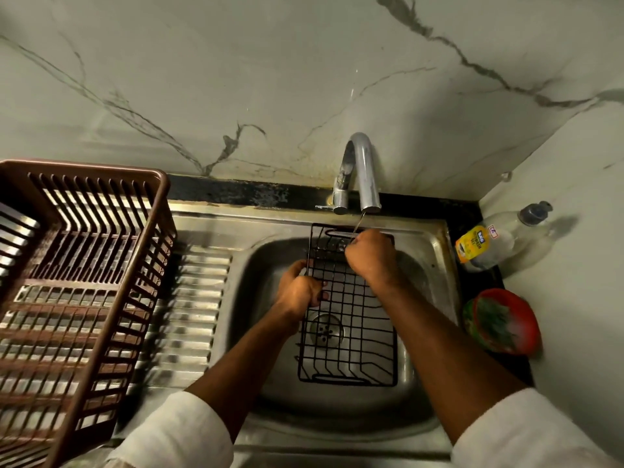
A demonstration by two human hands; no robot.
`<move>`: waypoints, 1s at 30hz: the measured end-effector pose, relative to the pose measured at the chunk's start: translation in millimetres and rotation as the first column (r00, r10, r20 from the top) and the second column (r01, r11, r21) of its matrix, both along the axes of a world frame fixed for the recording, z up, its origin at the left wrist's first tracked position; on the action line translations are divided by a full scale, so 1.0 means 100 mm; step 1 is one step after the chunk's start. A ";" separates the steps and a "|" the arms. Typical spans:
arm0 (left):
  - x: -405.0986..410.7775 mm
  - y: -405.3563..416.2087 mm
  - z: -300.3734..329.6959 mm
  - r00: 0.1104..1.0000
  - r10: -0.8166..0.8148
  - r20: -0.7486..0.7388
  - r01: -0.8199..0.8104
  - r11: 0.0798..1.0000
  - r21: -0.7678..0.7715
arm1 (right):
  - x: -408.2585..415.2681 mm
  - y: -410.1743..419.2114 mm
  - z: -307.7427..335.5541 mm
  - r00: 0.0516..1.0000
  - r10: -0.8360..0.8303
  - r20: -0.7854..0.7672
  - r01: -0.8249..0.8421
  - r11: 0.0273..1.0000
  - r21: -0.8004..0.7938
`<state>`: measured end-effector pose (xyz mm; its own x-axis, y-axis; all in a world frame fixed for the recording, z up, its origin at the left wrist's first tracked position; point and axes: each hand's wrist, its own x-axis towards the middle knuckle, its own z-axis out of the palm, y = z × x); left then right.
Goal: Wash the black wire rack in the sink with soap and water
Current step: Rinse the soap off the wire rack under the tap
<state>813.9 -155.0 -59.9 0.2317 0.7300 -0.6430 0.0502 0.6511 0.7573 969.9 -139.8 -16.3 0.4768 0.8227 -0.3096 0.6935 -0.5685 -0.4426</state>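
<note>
**Wire rack held under a thin stream in a steel sink**

A black wire rack (349, 319) lies lengthwise in the steel sink (435, 251), its far end raised toward the chrome tap (359, 170), from which a thin stream of water (358, 222) falls. The left hand (299, 292) grips the rack's left edge, fingers curled round the wires. The right hand (369, 255) is closed in a fist at the rack's far end; what it holds cannot be made out. A brown dish drainer (77, 282) sits on the ribbed drainboard (192, 298); a soap bottle (499, 238) and a red bowl (503, 320) stand to the right.
</note>
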 end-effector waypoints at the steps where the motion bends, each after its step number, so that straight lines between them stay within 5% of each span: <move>1: 0.01 -0.02 0.01 1.000 -0.008 -0.004 0.008 1.000 0.007 | -0.06 -0.06 0.00 0.994 0.043 0.099 -0.038 0.998 -0.051; 4: 0.04 -0.07 -0.01 0.999 0.046 0.016 -0.045 0.999 -0.005 | -0.23 -0.28 0.01 0.952 0.119 0.283 -0.135 0.990 0.037; 8: -0.02 -0.06 -0.06 0.979 0.202 0.034 -0.200 0.979 -0.032 | -0.09 -0.60 -0.03 0.924 -0.018 0.383 -0.055 0.982 0.180; 12: -0.11 -0.11 -0.15 0.968 0.220 0.117 -0.212 0.974 -0.078 | 0.15 -0.68 -0.23 0.979 -0.084 -0.188 0.074 0.995 -0.061; 15: -0.29 -0.12 -0.16 0.976 0.123 0.177 -0.111 0.991 -0.076 | 0.29 -0.66 -0.28 0.958 -0.028 -0.286 0.015 0.999 -0.046; 18: -0.60 0.12 -0.21 0.985 0.136 0.111 -0.130 0.990 -0.052 | 0.45 -0.59 -0.21 0.964 0.165 -0.208 -0.171 0.985 -0.012; 24: -0.53 0.41 -0.01 0.952 -0.305 -0.002 0.304 0.951 -0.055 | 0.52 -0.30 -0.12 0.871 0.491 -0.019 -0.491 0.867 -0.084; 28: -0.31 0.41 -0.11 0.987 -0.157 0.027 0.158 0.985 -0.065 | 0.37 -0.33 -0.16 0.796 0.242 0.554 -0.379 0.914 0.146; 30: -0.24 0.40 -0.13 0.993 -0.112 0.029 0.112 0.994 -0.005 | 0.25 -0.40 -0.28 0.824 0.239 0.513 -0.454 0.821 0.347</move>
<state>790.4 -114.6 -72.8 0.3304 0.6939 -0.6398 0.1016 0.6478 0.7550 994.4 -180.0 -44.5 0.1244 0.9498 0.2872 0.9795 -0.0712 -0.1887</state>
